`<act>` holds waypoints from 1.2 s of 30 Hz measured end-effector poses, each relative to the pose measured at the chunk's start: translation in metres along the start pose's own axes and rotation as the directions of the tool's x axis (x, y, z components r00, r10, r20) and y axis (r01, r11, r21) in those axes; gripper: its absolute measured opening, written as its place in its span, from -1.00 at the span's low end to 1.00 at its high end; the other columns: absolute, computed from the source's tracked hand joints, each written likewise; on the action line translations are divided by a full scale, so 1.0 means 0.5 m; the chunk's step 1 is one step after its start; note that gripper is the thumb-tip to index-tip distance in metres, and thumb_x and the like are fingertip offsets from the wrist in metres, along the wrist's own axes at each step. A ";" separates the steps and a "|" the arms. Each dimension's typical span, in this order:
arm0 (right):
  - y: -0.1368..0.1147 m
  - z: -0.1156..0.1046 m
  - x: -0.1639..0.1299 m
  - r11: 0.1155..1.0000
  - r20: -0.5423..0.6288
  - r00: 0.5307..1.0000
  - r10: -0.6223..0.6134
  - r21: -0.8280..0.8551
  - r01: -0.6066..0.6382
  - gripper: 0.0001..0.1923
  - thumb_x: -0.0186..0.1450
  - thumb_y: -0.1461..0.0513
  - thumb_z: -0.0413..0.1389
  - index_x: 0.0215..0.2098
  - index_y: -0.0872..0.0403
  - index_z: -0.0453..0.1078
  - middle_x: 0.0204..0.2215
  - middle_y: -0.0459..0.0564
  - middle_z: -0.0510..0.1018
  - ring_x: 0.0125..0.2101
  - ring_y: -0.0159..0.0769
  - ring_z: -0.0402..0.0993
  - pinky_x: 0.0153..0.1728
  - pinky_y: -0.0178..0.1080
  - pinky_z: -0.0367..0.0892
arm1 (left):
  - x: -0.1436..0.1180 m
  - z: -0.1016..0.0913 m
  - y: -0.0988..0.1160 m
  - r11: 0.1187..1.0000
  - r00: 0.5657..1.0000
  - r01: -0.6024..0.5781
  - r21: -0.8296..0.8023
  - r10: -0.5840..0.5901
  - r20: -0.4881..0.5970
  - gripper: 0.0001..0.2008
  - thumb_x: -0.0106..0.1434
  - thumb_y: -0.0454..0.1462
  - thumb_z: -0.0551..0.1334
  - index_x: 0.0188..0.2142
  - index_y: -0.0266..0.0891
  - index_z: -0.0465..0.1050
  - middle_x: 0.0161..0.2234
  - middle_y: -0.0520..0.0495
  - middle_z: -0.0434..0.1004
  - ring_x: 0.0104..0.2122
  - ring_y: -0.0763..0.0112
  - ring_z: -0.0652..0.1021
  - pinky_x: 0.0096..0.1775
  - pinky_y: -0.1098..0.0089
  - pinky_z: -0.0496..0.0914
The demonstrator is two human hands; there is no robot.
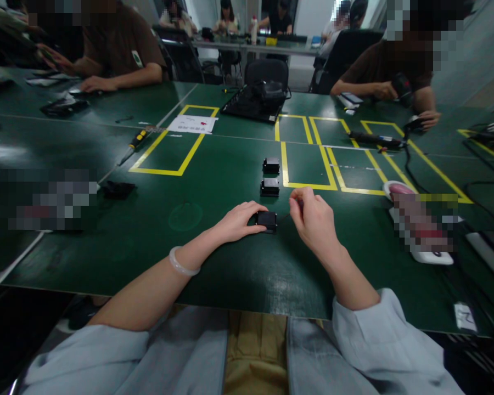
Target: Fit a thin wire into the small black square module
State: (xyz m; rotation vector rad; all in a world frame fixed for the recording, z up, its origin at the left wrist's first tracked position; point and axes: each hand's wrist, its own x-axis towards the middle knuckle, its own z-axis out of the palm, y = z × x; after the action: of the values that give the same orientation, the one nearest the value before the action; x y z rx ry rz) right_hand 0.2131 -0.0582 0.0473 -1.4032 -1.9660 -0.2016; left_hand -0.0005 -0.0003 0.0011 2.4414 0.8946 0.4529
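My left hand (pixel 242 222) holds a small black box-shaped part (pixel 267 220) flat on the green table (pixel 230 269), thumb along its near side and fingers along its far side. Just to the right, my right hand (pixel 315 219) is closed in a pinch above the table, apart from the part. A bit of something dark and thin shows at its fingertips, too small to name. Beyond the held part stand two similar black parts, a nearer one (pixel 270 187) and a farther one (pixel 271 165), in a row.
Yellow tape outlines (pixel 308 185) mark the table. A yellow-black screwdriver (pixel 138 140) lies left, near a paper sheet (pixel 193 124). A black electric screwdriver (pixel 376 139) with a cord lies right. A phone-like device (pixel 432 257) sits nearer. Co-workers (pixel 123 49) sit across.
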 end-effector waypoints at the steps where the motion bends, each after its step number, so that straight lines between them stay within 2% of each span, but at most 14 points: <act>1: -0.001 0.001 0.000 1.000 -0.004 1.000 -0.004 0.004 0.004 -0.88 0.37 0.25 -0.10 -0.19 0.06 0.24 -0.48 -0.06 0.46 -0.50 -0.30 0.30 -0.38 -0.24 0.18 | 0.000 0.001 -0.001 1.000 1.000 -0.003 -0.002 0.003 -0.002 -0.61 0.27 -0.08 0.25 0.04 -0.15 0.35 -0.07 -0.12 0.44 -0.07 0.17 0.44 -0.06 0.24 0.32; 6: -0.004 -0.003 -0.001 0.999 0.012 1.000 0.009 0.042 -0.009 -0.87 0.31 0.27 -0.06 -0.17 0.06 0.23 -0.48 -0.08 0.44 -0.48 -0.29 0.32 -0.36 -0.25 0.19 | 0.000 0.005 -0.006 1.000 1.000 -0.013 0.002 0.013 -0.008 -0.61 0.27 -0.08 0.25 0.03 -0.16 0.35 -0.06 -0.12 0.43 -0.06 0.17 0.44 -0.06 0.25 0.33; 8: -0.004 -0.006 -0.001 0.999 0.014 1.000 0.011 0.048 -0.011 -0.91 0.34 0.21 -0.05 -0.22 0.04 0.24 -0.51 -0.10 0.42 -0.50 -0.32 0.29 -0.37 -0.26 0.17 | 0.000 0.005 -0.005 1.000 1.000 -0.012 0.008 0.012 -0.006 -0.61 0.28 -0.08 0.25 0.04 -0.16 0.35 -0.06 -0.12 0.43 -0.07 0.18 0.44 -0.07 0.25 0.33; 12: -0.002 -0.006 -0.001 0.999 -0.013 1.000 0.002 0.032 -0.002 -0.84 0.38 0.14 -0.03 -0.33 0.02 0.25 -0.55 -0.12 0.39 -0.54 -0.35 0.24 -0.42 -0.28 0.13 | 0.001 0.003 -0.003 1.000 1.000 -0.009 0.014 0.009 -0.002 -0.61 0.28 -0.08 0.24 0.05 -0.15 0.34 -0.08 -0.12 0.44 -0.08 0.18 0.45 -0.07 0.24 0.33; 16: -0.003 -0.002 -0.001 0.998 -0.031 0.998 -0.051 0.031 0.052 -0.92 0.35 0.26 -0.06 -0.22 0.05 0.26 -0.52 -0.11 0.41 -0.52 -0.33 0.28 -0.39 -0.27 0.17 | 0.001 0.003 -0.002 1.000 1.000 -0.005 0.010 0.005 -0.002 -0.61 0.27 -0.07 0.24 0.04 -0.15 0.34 -0.07 -0.12 0.43 -0.07 0.17 0.44 -0.06 0.24 0.33; 19: -0.005 -0.001 -0.003 0.996 -0.029 0.997 -0.069 0.056 0.070 -0.84 0.30 0.30 -0.03 -0.15 0.07 0.24 -0.49 -0.10 0.42 -0.48 -0.31 0.31 -0.35 -0.26 0.21 | 0.000 0.005 -0.005 1.000 1.000 -0.010 0.003 0.010 -0.012 -0.60 0.27 -0.07 0.25 0.05 -0.15 0.33 -0.08 -0.12 0.43 -0.08 0.17 0.44 -0.06 0.24 0.32; 23: -0.005 -0.005 -0.004 0.995 -0.002 0.997 -0.077 0.062 0.077 -0.93 0.34 0.22 -0.01 -0.22 0.05 0.25 -0.47 -0.09 0.44 -0.49 -0.32 0.29 -0.35 -0.26 0.20 | 0.001 0.006 -0.007 1.000 1.000 -0.014 -0.001 0.014 -0.015 -0.60 0.27 -0.08 0.25 0.04 -0.15 0.34 -0.08 -0.12 0.44 -0.08 0.18 0.44 -0.06 0.24 0.32; 26: -0.004 -0.005 -0.004 0.996 -0.010 0.998 -0.069 0.059 0.069 -0.89 0.37 0.18 -0.01 -0.30 0.03 0.25 -0.48 -0.08 0.45 -0.51 -0.35 0.27 -0.39 -0.27 0.18 | 0.001 0.004 -0.005 1.000 1.000 -0.009 0.000 0.009 -0.004 -0.62 0.27 -0.08 0.25 0.03 -0.16 0.35 -0.08 -0.12 0.44 -0.08 0.17 0.44 -0.07 0.25 0.32; 32: -0.005 -0.001 -0.004 0.994 -0.030 0.997 -0.068 0.089 0.070 -0.88 0.34 0.27 -0.06 -0.17 0.06 0.26 -0.48 -0.09 0.44 -0.48 -0.32 0.32 -0.36 -0.25 0.21 | 0.001 0.005 -0.007 1.000 1.000 -0.015 0.004 0.015 -0.013 -0.60 0.27 -0.07 0.25 0.04 -0.16 0.34 -0.08 -0.11 0.44 -0.09 0.19 0.45 -0.07 0.25 0.33; 36: -0.004 -0.002 -0.005 0.995 0.007 0.999 -0.042 0.090 0.041 -0.88 0.37 0.18 -0.05 -0.21 0.04 0.27 -0.47 -0.08 0.46 -0.48 -0.32 0.31 -0.36 -0.25 0.20 | 0.001 0.007 -0.008 1.000 1.000 -0.016 0.005 0.016 -0.018 -0.61 0.27 -0.07 0.25 0.04 -0.15 0.35 -0.09 -0.11 0.44 -0.10 0.18 0.44 -0.08 0.24 0.33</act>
State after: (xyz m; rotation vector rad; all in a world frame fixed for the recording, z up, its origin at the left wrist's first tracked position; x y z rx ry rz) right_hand 0.2122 -0.0616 0.0471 -1.3091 -1.9877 -0.1247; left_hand -0.0006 0.0014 -0.0042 2.4541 0.8849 0.4802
